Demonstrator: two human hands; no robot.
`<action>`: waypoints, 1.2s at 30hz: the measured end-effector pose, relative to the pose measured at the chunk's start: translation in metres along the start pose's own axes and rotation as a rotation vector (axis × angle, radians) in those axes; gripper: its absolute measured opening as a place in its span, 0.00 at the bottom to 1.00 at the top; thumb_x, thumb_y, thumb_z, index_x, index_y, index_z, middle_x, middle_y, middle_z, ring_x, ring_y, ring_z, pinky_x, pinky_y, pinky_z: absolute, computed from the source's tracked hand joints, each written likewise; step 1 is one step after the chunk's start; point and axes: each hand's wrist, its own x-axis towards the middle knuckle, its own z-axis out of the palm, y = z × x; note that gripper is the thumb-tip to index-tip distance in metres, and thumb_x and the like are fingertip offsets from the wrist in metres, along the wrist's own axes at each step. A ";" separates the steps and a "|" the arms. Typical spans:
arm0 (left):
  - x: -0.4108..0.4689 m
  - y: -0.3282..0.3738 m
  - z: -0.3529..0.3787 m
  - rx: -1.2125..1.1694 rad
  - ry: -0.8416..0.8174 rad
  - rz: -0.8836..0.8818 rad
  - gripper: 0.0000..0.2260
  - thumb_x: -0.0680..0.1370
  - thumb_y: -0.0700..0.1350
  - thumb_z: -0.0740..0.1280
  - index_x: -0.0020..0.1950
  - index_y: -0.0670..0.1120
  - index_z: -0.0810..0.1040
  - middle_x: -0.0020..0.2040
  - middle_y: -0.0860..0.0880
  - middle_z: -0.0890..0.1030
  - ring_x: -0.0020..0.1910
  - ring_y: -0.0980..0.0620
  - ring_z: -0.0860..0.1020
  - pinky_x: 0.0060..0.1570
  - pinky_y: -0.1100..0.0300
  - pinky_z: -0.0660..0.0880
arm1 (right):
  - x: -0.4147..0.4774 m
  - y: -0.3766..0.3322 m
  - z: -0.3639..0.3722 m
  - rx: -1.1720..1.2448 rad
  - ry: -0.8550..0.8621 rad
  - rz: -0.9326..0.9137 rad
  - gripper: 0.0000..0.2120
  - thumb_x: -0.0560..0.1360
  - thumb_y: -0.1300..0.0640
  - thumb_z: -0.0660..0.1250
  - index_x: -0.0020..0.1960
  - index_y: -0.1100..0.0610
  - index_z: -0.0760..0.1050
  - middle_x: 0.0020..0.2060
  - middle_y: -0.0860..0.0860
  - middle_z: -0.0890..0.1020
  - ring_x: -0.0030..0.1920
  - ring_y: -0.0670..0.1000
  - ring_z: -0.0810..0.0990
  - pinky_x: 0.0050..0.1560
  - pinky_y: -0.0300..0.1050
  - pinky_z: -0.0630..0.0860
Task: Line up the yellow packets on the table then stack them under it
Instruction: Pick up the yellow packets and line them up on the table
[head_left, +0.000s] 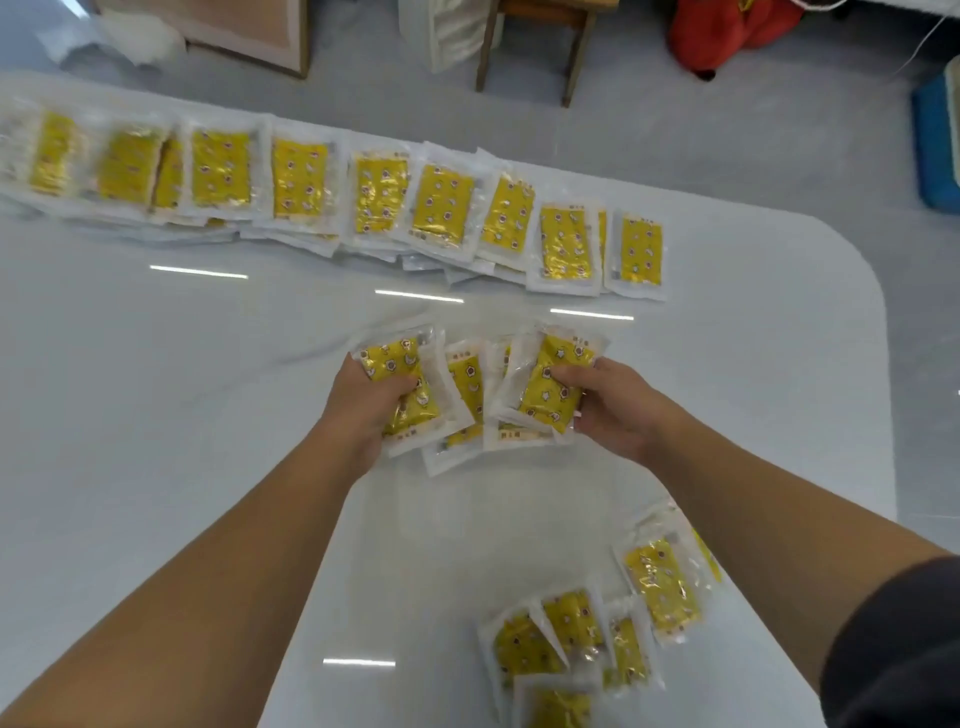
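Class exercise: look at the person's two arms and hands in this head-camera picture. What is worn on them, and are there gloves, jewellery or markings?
Both forearms are bare. The left hand and right hand wear no gloves; no rings, watch or markings show. Only a dark sleeve covers the right upper arm.

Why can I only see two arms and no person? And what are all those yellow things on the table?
The camera sits on the person's head and looks down, so you see just what they see: their own two arms reaching out. There is only this one picture, taken from up there.

The left hand and the right hand each grip yellow packets in clear wrappers, with a few more fanned out between the hands.

Below is a white table. Along its far edge lies a long row of packets, side by side and partly overlapping. Near the person, at the bottom right, is a loose pile of packets, not yet lined up.

Past the table you see the floor, wooden stool legs and something red.
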 end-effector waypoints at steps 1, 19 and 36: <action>0.004 0.012 -0.009 -0.016 -0.017 0.003 0.20 0.75 0.31 0.66 0.63 0.47 0.74 0.54 0.45 0.82 0.51 0.46 0.81 0.51 0.46 0.79 | 0.005 0.000 0.017 -0.015 -0.044 0.023 0.23 0.69 0.64 0.69 0.64 0.62 0.74 0.58 0.59 0.81 0.55 0.58 0.82 0.51 0.54 0.80; 0.133 0.192 -0.129 0.526 0.299 0.379 0.18 0.75 0.43 0.71 0.62 0.45 0.70 0.50 0.49 0.75 0.44 0.50 0.74 0.34 0.61 0.69 | 0.114 -0.077 0.230 -0.061 0.292 -0.294 0.08 0.73 0.65 0.71 0.48 0.58 0.75 0.46 0.56 0.84 0.46 0.56 0.84 0.53 0.55 0.81; 0.143 0.167 -0.107 1.770 -0.079 0.845 0.36 0.77 0.63 0.62 0.78 0.59 0.46 0.79 0.47 0.42 0.78 0.42 0.40 0.71 0.33 0.46 | 0.119 -0.120 0.209 -0.630 0.644 -0.334 0.10 0.69 0.58 0.75 0.46 0.56 0.75 0.43 0.53 0.82 0.47 0.55 0.82 0.52 0.51 0.80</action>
